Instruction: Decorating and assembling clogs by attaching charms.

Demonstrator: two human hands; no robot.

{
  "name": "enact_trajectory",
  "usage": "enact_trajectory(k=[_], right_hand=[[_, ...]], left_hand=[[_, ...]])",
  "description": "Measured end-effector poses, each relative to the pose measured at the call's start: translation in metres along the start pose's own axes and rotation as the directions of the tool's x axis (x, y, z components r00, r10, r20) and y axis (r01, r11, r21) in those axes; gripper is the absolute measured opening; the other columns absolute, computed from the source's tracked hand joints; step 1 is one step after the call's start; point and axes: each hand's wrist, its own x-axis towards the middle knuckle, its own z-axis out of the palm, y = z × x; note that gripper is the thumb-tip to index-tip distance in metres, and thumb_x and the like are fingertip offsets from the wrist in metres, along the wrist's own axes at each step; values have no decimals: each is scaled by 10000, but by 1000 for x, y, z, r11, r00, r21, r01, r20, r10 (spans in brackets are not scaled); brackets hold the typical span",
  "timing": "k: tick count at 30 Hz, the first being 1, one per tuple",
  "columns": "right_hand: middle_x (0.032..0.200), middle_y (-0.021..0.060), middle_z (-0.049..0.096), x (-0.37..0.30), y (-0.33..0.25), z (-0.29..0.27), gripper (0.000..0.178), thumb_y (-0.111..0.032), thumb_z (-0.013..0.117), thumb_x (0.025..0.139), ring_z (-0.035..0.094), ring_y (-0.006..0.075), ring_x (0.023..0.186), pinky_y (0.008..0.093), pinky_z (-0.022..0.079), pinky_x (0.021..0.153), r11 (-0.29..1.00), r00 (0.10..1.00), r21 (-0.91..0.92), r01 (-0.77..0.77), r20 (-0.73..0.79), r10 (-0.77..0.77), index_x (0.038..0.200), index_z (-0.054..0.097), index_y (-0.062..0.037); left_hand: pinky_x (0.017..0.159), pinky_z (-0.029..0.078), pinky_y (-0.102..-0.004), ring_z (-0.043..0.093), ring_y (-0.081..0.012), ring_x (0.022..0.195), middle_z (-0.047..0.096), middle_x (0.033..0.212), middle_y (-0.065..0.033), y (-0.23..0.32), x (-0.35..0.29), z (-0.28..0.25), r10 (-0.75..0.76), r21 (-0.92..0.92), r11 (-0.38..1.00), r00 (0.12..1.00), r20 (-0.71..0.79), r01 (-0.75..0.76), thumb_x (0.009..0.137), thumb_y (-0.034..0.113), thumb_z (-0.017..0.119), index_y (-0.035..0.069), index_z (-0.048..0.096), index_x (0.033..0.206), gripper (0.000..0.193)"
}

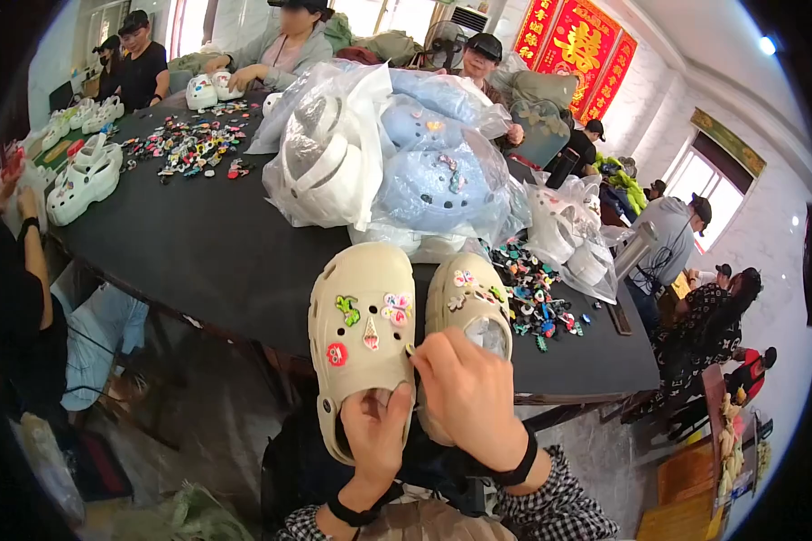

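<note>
A beige clog (pixel 356 270) stands toe up at the table's near edge, held by my left hand (pixel 375 435) with the fingers inside its foot opening. Its upper carries a green charm (pixel 347 311), a butterfly charm (pixel 397 308), an ice cream cone charm (pixel 371 334) and a round red charm (pixel 336 353). My right hand (pixel 469 397) pinches a small dark and yellowish piece, probably a charm, against the clog's right side; the fingers partly cover it. Behind that hand, a second beige clog (pixel 439 293) with several charms leans beside the first.
Bagged white clogs (pixel 320 162) and bagged blue clogs (pixel 433 194) are piled on the black table (pixel 198 243). Loose charms (pixel 546 293) lie at right, more charms (pixel 189 144) at far left. A white clog (pixel 86 180) stands at left. Other people sit around the table.
</note>
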Motion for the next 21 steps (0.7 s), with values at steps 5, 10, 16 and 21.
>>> enact_trajectory(k=[5,10,16,21], right_hand=[[742,77,525,10,-5,-2,156,-77,700,802,609,264,597,368,469,509,995,997,-57,81,2,-81,827,547,-70],[817,93,586,1,-1,-14,133,-72,690,829,633,275,639,362,499,539,988,983,31,150,102,-152,899,581,-42],[867,119,634,17,12,-33,139,-60,675,859,650,305,702,381,521,589,975,939,189,121,297,-174,972,609,-15],[784,141,623,44,33,-27,111,-58,666,853,649,344,681,397,521,620,871,878,490,-4,419,-232,899,575,-14]], left_hand=[[749,451,-251,535,-96,828,623,1033,-51,-1,4,-1,-113,71,991,992,-52,116,885,9,690,-35,579,1113,256],[813,458,-254,568,-110,904,633,1064,-62,4,-1,4,-73,5,997,997,-33,74,870,-25,691,-38,573,1143,299],[890,466,-280,593,-132,987,635,1104,-79,4,-4,-1,-86,2,996,996,-8,86,867,-46,681,-45,565,1171,325],[900,469,-281,601,-139,997,637,1102,-85,3,-3,1,-28,-61,998,999,17,29,873,-49,670,-52,568,1166,310]])
